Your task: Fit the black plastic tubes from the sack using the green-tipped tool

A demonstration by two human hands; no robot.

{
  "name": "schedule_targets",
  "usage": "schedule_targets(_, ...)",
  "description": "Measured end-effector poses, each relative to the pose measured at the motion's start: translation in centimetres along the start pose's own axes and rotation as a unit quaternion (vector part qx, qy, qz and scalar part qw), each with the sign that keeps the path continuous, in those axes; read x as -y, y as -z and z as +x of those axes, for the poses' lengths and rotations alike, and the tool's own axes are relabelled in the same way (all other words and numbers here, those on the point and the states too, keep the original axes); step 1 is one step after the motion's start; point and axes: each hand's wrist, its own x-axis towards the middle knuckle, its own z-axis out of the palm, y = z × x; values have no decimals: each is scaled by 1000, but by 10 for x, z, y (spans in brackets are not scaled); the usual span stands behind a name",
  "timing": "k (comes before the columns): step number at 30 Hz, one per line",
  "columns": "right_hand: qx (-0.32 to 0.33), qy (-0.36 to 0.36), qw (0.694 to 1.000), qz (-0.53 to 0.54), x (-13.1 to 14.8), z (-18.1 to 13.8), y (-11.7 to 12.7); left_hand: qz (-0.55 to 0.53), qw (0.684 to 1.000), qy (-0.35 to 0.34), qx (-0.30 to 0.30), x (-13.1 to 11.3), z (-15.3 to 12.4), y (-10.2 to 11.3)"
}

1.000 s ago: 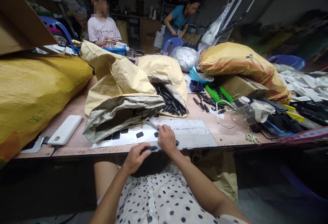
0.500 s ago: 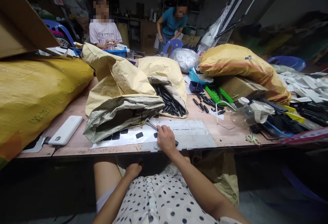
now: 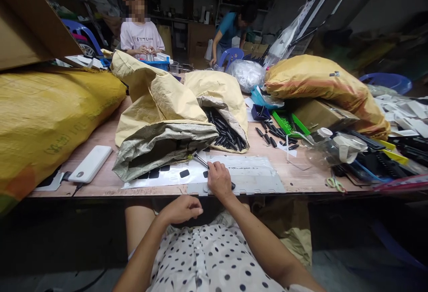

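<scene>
My right hand rests at the table's front edge, closed around a small hammer-like tool. Its bright metal shaft points away to the left towards a yellowish end, and a black handle end shows below my palm. Under it lie a clear flat sheet and a white sheet bearing black rounded squares. My left hand is over my lap, just below the table edge. Its fingers are loosely bent with the thumb apart, and nothing shows in it.
An open paper sack stands ahead; another sack spills black slim parts. A white power bank lies left. To the right are a green tray, a clear jug and scissors. Two people sit or bend beyond.
My left hand has risen from my lap and moved right, its fingers loosening. The right hand keeps its grip on the tool in much the same place. The view has shifted slightly.
</scene>
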Motion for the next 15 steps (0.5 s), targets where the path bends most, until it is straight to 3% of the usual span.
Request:
schedule_targets(2,0,-2,1000,2,0,0,0,-28,998,-35,-50,-11,1,22)
schedule_targets(4,0,-3,1000,3,1,0,0,-10,980,-61,-189,-17,8,47)
schedule_targets(7,-3,-4,1000,3,2,0,0,47,903,-17,-427,-16,29,85)
schedule_targets(9,-6,-1,1000,3,2,0,0,75,853,59,-514,-13,47,105)
schedule_targets(11,-5,1,1000,2,1,0,0,87,827,120,-543,-10,64,118)
schedule_targets(15,-5,5,1000,1,0,0,-1,92,831,151,-527,-9,87,128)
